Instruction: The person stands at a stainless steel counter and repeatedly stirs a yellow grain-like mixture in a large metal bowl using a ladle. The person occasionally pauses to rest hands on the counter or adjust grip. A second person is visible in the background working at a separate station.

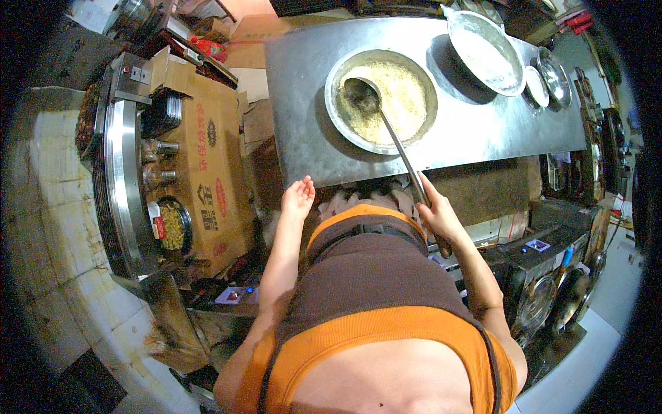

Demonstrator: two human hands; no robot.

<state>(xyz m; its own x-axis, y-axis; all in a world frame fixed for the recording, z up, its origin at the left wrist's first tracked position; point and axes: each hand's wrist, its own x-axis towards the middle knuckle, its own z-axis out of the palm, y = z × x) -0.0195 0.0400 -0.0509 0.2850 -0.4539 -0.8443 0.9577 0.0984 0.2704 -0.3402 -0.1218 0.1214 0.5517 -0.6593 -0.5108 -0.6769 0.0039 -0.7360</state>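
Note:
My right hand [438,213] grips the wooden handle of a long metal ladle [395,135]. The ladle's bowl rests in a wide metal basin [331,106] holding a pale yellow, foamy-looking mixture [405,97]; I cannot tell what it is. The basin stands on a stainless steel table [300,67], near its front edge. My left hand [298,196] hangs in the air by the table's front left corner, fingers slightly curled and apart, holding nothing.
Further right on the table, a large metal bowl [486,54] contains white powder, beside a small white-filled bowl [537,87] and a shiny metal bowl [554,77]. To my left, a printed cardboard sheet [217,181] lies beside a metal counter edge [124,191] and a dish of yellow pieces [173,226].

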